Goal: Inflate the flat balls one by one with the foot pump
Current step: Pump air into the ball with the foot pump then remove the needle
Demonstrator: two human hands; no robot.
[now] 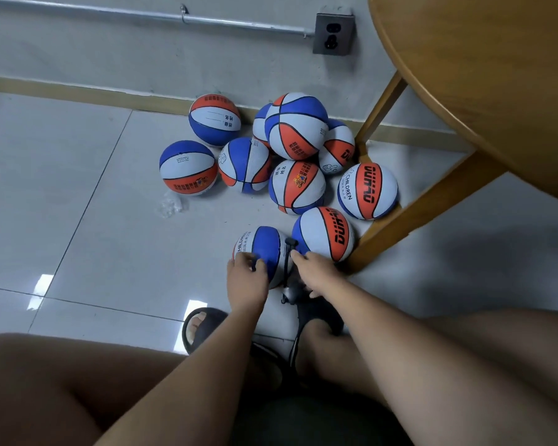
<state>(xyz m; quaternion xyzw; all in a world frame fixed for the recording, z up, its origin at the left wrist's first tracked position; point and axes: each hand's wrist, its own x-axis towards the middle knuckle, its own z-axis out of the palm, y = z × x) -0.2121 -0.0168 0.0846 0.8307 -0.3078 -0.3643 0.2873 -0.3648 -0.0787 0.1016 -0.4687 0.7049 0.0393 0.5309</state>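
Grey tile floor [94, 252], basketballs [297, 123] by wall [110, 53]: L hand [247, 278] pinches needle [254, 264] on near ball [264, 246], R hand [314, 273] grips foot pump [291, 296].

Balls [297, 188]: pebbled rubbery skin, matt; pump hose [289, 252] black, dull; floor tiles [78, 252] smooth, glossy, mirroring light patches; table [480, 75] at right, varnished wood, satin sheen; far wall pipe [142, 14] dull grey metal; crumpled clear plastic film [171, 204], shiny, left of the balls.

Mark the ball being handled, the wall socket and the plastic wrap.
handled ball [266, 244]: head view, blue panel.
wall socket [333, 34]: head view, faceplate middle.
plastic wrap [171, 203]: head view, its middle.
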